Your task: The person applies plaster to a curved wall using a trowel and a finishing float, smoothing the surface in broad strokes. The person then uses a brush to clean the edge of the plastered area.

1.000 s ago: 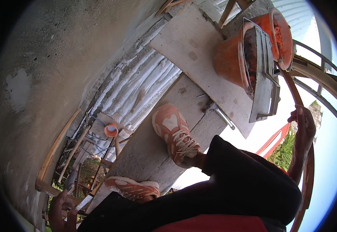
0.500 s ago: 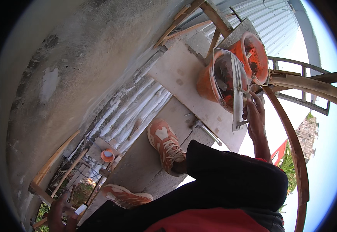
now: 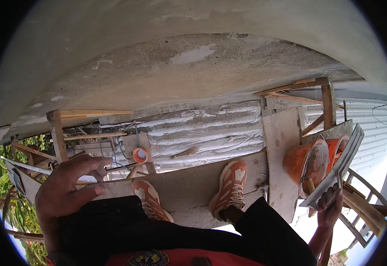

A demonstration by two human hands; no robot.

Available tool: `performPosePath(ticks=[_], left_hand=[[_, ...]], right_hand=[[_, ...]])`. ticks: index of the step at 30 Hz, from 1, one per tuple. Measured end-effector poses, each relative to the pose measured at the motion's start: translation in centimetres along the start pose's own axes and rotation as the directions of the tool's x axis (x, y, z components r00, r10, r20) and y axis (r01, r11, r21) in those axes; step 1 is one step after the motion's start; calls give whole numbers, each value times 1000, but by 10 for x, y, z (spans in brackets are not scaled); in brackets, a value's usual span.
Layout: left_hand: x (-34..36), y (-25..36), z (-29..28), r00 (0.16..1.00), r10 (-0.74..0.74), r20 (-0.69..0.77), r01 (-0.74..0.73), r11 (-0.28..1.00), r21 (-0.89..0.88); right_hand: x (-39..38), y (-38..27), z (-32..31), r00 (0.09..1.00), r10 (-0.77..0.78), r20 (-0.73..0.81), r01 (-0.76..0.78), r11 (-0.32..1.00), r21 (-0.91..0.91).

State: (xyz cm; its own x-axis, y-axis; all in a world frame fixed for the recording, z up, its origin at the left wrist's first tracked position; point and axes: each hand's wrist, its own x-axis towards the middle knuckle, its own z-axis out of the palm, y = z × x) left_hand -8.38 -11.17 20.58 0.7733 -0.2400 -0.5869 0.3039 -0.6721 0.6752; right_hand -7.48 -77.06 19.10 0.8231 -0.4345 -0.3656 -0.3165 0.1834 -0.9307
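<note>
At the right, my right hand (image 3: 330, 207) is closed round the handle of a long, flat metal plastering trowel (image 3: 340, 166). The blade stands tilted in front of two orange buckets and partly covers them. The nearer bucket (image 3: 292, 165) is smeared with grey and has a wooden handle sticking up at its rim; the farther bucket (image 3: 340, 142) shows only in part. Over the left end of the planks hovers my left hand (image 3: 71, 184), its fingers bent and the thumb apart from them. A pale strip shows between thumb and fingers; I see no tool gripped there.
My shoes stand on a plank platform (image 3: 189, 208), with a hammer (image 3: 264, 189) near its right board. A plastered wall (image 3: 158, 71) curves ahead. Below lie a small orange pail (image 3: 140, 155) and whitish ridged sheeting (image 3: 211, 133). Wooden posts (image 3: 328, 104) rise at both sides.
My view has swung left from the buckets to face the wall. The trowel, earlier over the nearer bucket's mouth, now stands tilted beside the buckets. My left hand has come up into fuller view.
</note>
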Motion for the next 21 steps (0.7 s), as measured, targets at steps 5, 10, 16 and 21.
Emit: performPosePath(ticks=[5, 10, 16, 21], left_hand=[[35, -69, 48, 927, -60, -369, 44, 998, -53], [41, -94, 64, 997, -63, 53, 71, 984, -163], [78, -29, 43, 998, 59, 15, -60, 998, 27], [121, 72, 55, 956, 185, 230, -251, 920, 301]], right_hand=[[11, -30, 52, 961, 112, 254, 21, 884, -467], [19, -55, 33, 953, -299, 56, 294, 857, -423], [-9, -42, -74, 742, -568, -356, 235, 718, -656], [-12, 21, -154, 709, -424, -564, -25, 784, -620]])
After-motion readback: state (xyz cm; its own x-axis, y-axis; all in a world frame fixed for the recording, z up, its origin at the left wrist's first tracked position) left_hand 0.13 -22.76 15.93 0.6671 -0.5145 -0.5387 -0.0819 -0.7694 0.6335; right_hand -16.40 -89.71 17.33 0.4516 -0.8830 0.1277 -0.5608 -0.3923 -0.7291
